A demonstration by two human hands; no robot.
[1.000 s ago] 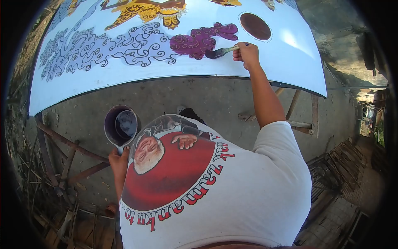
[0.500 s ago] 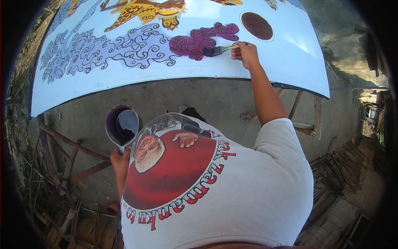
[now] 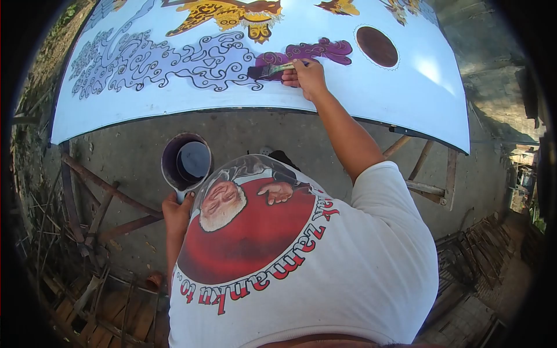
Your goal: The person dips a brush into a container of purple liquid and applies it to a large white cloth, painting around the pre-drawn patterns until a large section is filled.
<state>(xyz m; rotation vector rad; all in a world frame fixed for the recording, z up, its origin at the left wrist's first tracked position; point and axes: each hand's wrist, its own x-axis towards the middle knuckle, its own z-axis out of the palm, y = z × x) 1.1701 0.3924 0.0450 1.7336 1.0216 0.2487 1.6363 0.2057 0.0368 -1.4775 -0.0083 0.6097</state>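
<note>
A flat paintbrush [image 3: 282,68] is gripped by its handle in my right hand [image 3: 307,78]. Its dark bristles touch the left part of a purple painted patch [image 3: 329,51] on the stretched white cloth [image 3: 406,104]. Lavender shapes with dark curling outlines [image 3: 174,69] run leftward from there. Below the cloth's near edge, my left hand [image 3: 176,211] is closed around the handle of a pot [image 3: 168,165]. Dark, watery liquid [image 3: 193,159] lies inside it and reflects the light.
A dark brown oval [image 3: 378,46] and yellow patterned figures [image 3: 232,14] are painted farther up the cloth. Wooden poles [image 3: 110,188] form a support frame under it. Bamboo pieces [image 3: 476,249] lie at the lower right on the ground.
My right hand has drawn the brush left across the purple patch, to its border with the lavender curls. The view has shifted, and the pot stays in my left hand.
</note>
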